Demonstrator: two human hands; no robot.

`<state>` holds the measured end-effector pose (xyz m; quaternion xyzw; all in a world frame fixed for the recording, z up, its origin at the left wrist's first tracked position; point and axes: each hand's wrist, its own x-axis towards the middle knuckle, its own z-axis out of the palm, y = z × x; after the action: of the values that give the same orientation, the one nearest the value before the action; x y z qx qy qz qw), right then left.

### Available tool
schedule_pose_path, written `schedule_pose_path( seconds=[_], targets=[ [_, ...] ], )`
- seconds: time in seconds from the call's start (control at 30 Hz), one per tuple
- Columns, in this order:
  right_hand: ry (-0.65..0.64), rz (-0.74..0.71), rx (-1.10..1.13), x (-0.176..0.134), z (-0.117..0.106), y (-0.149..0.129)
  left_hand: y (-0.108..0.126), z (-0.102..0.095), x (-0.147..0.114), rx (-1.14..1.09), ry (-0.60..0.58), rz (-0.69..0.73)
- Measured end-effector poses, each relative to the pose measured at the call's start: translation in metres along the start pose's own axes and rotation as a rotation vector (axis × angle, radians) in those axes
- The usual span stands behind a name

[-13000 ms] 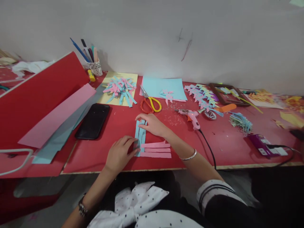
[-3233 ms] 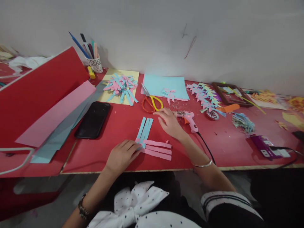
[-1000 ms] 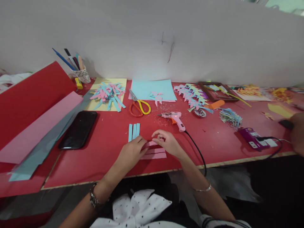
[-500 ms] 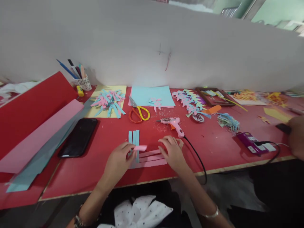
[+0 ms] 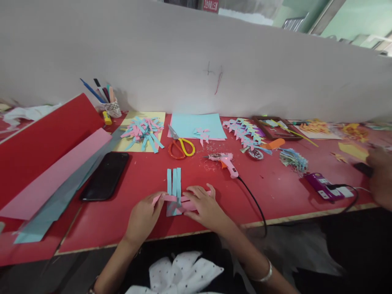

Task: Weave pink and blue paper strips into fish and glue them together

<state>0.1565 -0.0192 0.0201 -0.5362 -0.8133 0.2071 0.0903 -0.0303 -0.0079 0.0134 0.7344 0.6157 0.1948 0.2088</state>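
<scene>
Pink strip [image 5: 170,198] pinched in the left hand [image 5: 142,216], right hand [image 5: 208,208] just beside

Nearest is a white dotted bow [image 5: 183,271] on the person's clothing. Beyond it, near the front edge of the red table [image 5: 147,171], the left hand grips the strip narrowly between thumb and fingers, its end lying over light blue strips [image 5: 174,179] that point away from the person. The right hand spreads its fingers over more pink strips [image 5: 187,206] to the right of the blue ones; whether it grips them I cannot tell. A silvery bangle [image 5: 266,272] circles that arm.

At the far right, another person's hand [image 5: 381,175] is beside a purple power block [image 5: 320,187]. To the left lies a black phone [image 5: 105,175]. Farther back come a pink glue gun [image 5: 227,159], then scissors [image 5: 177,137] with one red and one yellow handle. Past these, a pink-and-blue paper pile [image 5: 143,130] rests on a yellow sheet [image 5: 134,114], near a patterned cup [image 5: 112,109] of pens. A light blue sheet [image 5: 183,122] lies against the pale wall [image 5: 147,61].
</scene>
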Motion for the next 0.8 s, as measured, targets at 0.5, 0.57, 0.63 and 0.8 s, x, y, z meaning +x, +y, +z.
schedule_pose_path(
  seconds=[0.5, 0.57, 0.63, 0.8],
  targets=[
    [0.56, 0.407, -0.168, 0.003, -0.03, 0.051, -0.01, 0.003, -0.007, -0.042, 0.039, -0.007],
    [0.581, 0.583, -0.251, 0.005, -0.035, 0.065, -0.008, 0.0, -0.006, -0.022, -0.005, -0.06],
    [0.522, 0.635, -0.271, 0.008, -0.038, 0.073, -0.005, -0.003, -0.005, -0.034, -0.058, -0.1],
    [0.655, 0.555, -0.26, 0.006, -0.038, 0.06, 0.001, -0.005, -0.005, -0.22, -0.141, -0.151]
  ],
)
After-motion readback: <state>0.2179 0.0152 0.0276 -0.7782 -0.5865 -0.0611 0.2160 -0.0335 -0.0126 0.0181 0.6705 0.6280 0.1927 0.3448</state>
